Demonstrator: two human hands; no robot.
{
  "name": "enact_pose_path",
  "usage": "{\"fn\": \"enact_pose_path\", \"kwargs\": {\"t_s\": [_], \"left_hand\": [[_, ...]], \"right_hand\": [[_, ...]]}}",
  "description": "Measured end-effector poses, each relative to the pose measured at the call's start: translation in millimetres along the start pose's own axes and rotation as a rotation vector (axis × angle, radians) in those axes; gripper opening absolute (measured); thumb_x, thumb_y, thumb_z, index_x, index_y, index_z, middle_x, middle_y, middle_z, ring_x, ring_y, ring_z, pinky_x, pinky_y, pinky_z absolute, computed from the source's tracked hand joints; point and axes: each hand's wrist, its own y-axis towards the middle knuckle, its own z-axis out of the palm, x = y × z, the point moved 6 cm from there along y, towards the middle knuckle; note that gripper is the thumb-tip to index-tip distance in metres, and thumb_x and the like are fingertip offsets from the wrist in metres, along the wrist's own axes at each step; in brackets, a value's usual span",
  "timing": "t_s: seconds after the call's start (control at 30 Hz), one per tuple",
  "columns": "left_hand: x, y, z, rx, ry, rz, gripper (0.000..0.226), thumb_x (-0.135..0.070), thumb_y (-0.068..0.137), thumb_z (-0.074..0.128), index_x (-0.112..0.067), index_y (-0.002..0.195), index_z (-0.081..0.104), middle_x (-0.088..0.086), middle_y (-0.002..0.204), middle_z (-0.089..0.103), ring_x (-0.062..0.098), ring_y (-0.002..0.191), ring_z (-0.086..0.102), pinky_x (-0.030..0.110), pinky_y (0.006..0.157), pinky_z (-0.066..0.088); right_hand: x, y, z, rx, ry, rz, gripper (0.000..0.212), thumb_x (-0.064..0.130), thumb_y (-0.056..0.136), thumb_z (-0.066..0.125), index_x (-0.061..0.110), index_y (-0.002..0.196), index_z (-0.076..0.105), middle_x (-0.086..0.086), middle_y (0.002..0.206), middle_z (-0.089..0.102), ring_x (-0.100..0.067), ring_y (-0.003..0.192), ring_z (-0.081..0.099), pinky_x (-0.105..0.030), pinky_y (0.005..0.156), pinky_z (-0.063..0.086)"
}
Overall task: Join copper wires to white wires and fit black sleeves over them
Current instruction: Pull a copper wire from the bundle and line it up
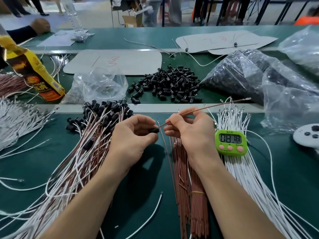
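My left hand [134,137] pinches a small black sleeve [154,130] between thumb and fingers. My right hand [188,130] pinches a copper wire [215,106] that slants up to the right; its near tip points at the sleeve's mouth. A second thin copper wire [165,145] hangs down from the sleeve area. Under my right wrist lies a bundle of copper wires [193,204]. White wires [241,169] fan out at the right. Finished wire pairs with black sleeves [96,135] are heaped at the left. Loose black sleeves [170,83] are piled behind.
A green timer [231,142] lies on the white wires beside my right hand. A yellow bottle [32,69] stands at the left. Plastic bags [259,78] of black parts sit at the right, a crumpled bag [98,87] at centre-left. Another person's hand [40,25] rests far left.
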Motion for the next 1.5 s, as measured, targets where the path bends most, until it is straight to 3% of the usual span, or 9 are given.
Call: {"fn": "enact_pose_path", "kwargs": {"t_s": [0.43,0.87,1.03,1.3,1.5], "left_hand": [[-2.3,-0.4,-7.0,-0.050,0.090,0.034,0.039,0.006,0.070,0.086,-0.028,0.085,0.076,-0.005,0.084,0.079,0.011,0.079,0.076,0.020,0.074,0.058],[-7.9,-2.7,-3.7,-0.050,-0.059,0.010,0.031,0.009,0.074,0.083,-0.020,0.083,0.079,-0.001,0.083,0.080,0.008,0.077,0.076,0.014,0.068,0.055],[-11.8,-4.6,-1.4,-0.028,-0.062,0.035,0.026,0.006,0.076,0.082,-0.018,0.085,0.081,0.000,0.083,0.080,0.010,0.078,0.076,0.015,0.072,0.056],[-15.7,-6.9,1.7,0.030,-0.121,0.077,0.036,0.019,0.073,0.077,-0.013,0.089,0.079,0.005,0.084,0.080,0.016,0.079,0.078,0.019,0.071,0.058],[-7.0,-1.0,2.8,0.045,-0.072,0.044,0.047,0.024,0.080,0.067,-0.020,0.094,0.079,0.003,0.091,0.081,0.015,0.084,0.077,0.021,0.075,0.059]], "right_hand": [[0.6,0.1,-1.6,-0.004,0.007,0.040,0.019,-0.001,0.093,0.072,0.005,0.082,0.058,-0.012,0.062,0.071,-0.023,0.050,0.069,-0.025,0.047,0.054],[-0.1,0.3,-4.7,-0.007,-0.039,0.000,0.025,-0.003,0.089,0.074,0.012,0.077,0.058,-0.016,0.066,0.073,-0.026,0.053,0.070,-0.026,0.049,0.054],[-1.3,-4.4,4.9,0.101,-0.068,0.000,0.021,-0.003,0.089,0.074,0.009,0.080,0.059,-0.017,0.069,0.074,-0.025,0.054,0.069,-0.026,0.051,0.054],[-3.6,-5.5,13.2,0.232,-0.167,0.045,0.013,0.009,0.088,0.080,0.007,0.080,0.070,-0.012,0.062,0.068,-0.017,0.050,0.060,-0.023,0.047,0.046],[-5.9,-6.9,16.2,0.224,-0.331,-0.007,0.018,0.024,0.072,0.081,0.033,0.085,0.074,0.003,0.074,0.077,-0.010,0.065,0.070,-0.018,0.058,0.051]]}}
